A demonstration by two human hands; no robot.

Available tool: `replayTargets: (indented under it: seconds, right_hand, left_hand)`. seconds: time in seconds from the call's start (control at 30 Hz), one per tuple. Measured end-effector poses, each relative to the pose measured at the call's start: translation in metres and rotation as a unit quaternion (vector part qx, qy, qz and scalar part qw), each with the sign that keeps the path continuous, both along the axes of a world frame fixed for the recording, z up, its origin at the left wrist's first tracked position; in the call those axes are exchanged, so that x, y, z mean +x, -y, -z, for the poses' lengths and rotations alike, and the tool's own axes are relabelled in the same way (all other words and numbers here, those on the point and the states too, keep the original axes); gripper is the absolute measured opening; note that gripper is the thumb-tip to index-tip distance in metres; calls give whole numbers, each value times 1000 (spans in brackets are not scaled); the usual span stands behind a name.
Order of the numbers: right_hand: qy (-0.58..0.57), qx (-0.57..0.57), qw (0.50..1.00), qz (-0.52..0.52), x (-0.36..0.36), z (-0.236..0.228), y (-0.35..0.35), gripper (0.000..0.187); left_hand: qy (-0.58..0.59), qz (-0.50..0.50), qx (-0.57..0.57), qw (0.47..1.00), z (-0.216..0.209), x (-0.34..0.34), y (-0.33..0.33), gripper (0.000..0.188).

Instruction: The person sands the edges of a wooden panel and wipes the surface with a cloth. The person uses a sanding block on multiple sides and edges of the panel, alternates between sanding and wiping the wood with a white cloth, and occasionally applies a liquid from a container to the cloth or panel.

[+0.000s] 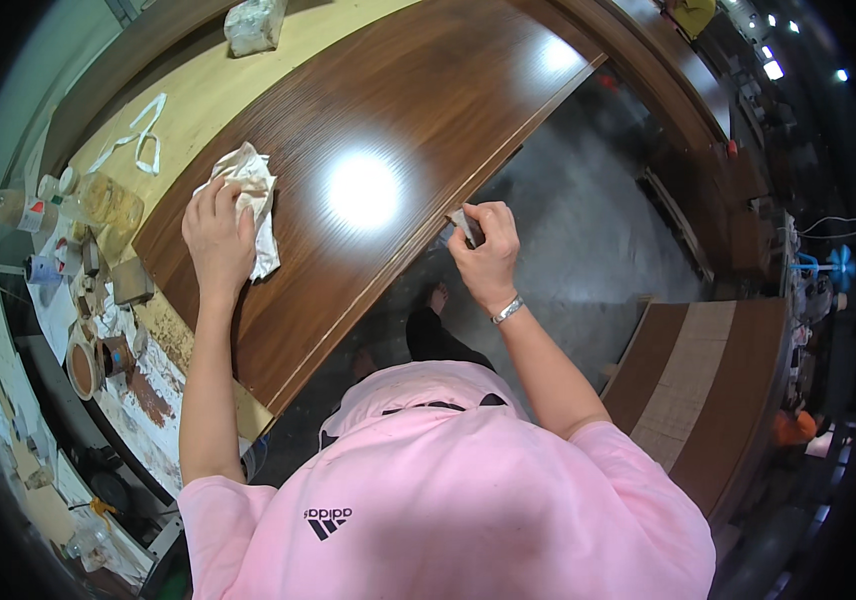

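A long dark brown wood-grain panel [348, 130] lies in front of me, a bright light reflected in its glossy face. My left hand [218, 240] is on the panel's left part with its fingers curled over a crumpled white cloth [261, 215] marked with brownish stains. Beside the panel's near edge, my right hand [488, 250] pinches a small grey-brown pad [466, 226] between thumb and fingers. The pad is at the edge strip; whether it touches the wood I cannot tell. A lighter line runs along that edge.
At the left stand plastic bottles [113, 200], a brown-stained cup [83, 365] and a small block [132, 281]. A white strap [153, 130] and a wrapped bundle [254, 26] lie beyond the panel. Stacked brown boards [718, 380] stand at the right. Below is grey floor [588, 210].
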State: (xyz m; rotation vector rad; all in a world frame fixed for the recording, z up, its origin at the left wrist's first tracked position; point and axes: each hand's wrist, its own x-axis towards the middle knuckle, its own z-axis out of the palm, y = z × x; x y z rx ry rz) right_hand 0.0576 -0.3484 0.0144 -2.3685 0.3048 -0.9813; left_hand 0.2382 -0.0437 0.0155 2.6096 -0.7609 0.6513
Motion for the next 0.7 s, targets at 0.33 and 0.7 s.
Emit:
replayTargets:
  seconds: [0.33,0.7]
  right_hand:
    - [2,-19,997,75,46,14,111,19]
    - [10,130,990,59,54,16,143,20]
  left_hand:
    - [-23,-15,11,1000,-5,-3,1,33]
    - [-24,-16,10,1000,-7,-2,2,31]
